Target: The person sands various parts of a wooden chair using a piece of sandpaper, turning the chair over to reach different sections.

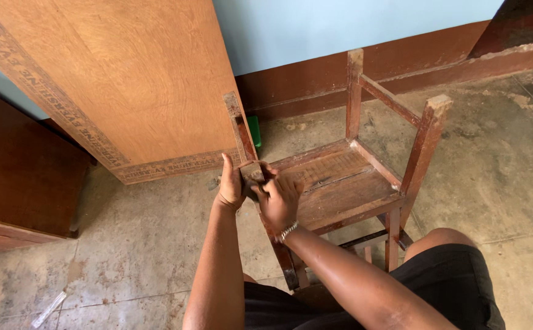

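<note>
Wooden chair lies tipped on the concrete floor, seat facing up toward the camera, legs pointing at the wall. Both hands together at the chair's near-left corner, where a leg meets the seat. Left hand wraps the leg from the left, thumb up along it. Right hand closed over the same joint from the right, metal bracelet on the wrist. Can't tell if the right hand holds anything small. Large plywood sheet leans just left of the chair, behind that leg. Green object sits between sheet and chair, at the wall base.
</note>
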